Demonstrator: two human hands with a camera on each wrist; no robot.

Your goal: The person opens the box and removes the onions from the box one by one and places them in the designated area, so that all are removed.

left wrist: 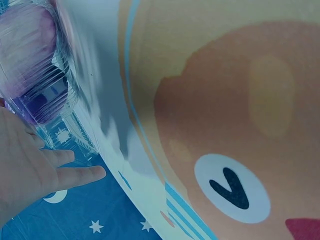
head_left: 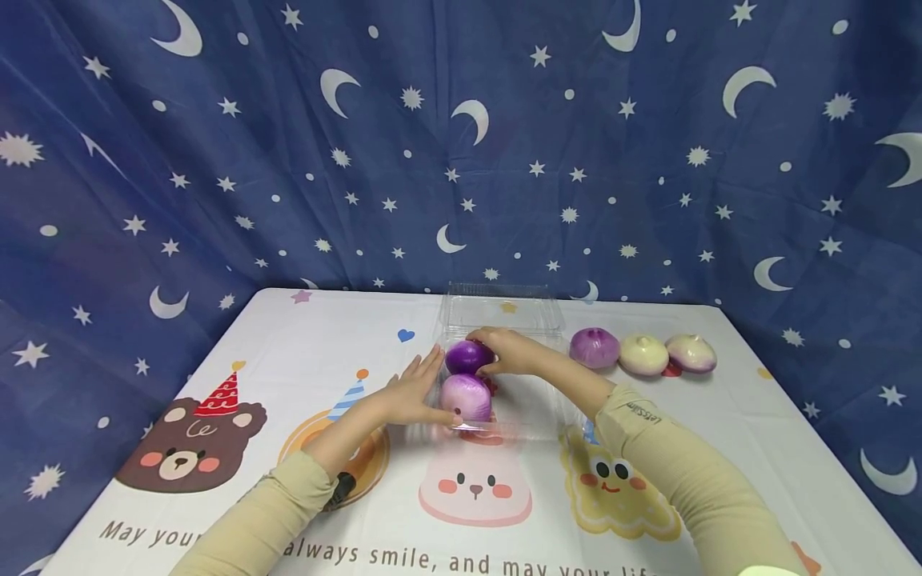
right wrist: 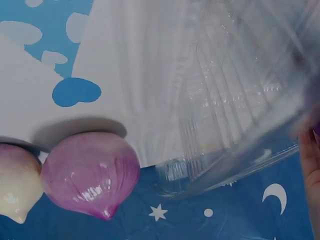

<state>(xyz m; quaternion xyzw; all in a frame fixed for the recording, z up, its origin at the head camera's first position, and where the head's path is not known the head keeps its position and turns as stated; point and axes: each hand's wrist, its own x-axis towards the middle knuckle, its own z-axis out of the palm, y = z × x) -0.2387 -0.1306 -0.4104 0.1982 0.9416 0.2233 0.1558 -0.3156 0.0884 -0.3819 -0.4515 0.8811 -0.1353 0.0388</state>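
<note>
A clear plastic box (head_left: 529, 400) stands on the table with its lid (head_left: 497, 308) folded back. Inside, along its left side, are a dark purple onion (head_left: 464, 358) at the back and a lighter pink-purple onion (head_left: 465, 398) in front. My right hand (head_left: 507, 352) reaches over the box and grips the dark onion between thumb and fingers. Beside the box's left wall is my left hand (head_left: 409, 398), fingers straight and spread, its thumb at the front corner by the lighter onion. In the left wrist view, both onions (left wrist: 30, 50) show through the plastic.
To the right of the box, a purple onion (head_left: 594, 348), a pale yellow onion (head_left: 643, 355) and a white-and-purple onion (head_left: 691, 354) sit in a row. The white tablecloth (head_left: 324, 320) has printed cartoons. Behind hangs a blue starry curtain (head_left: 403, 200).
</note>
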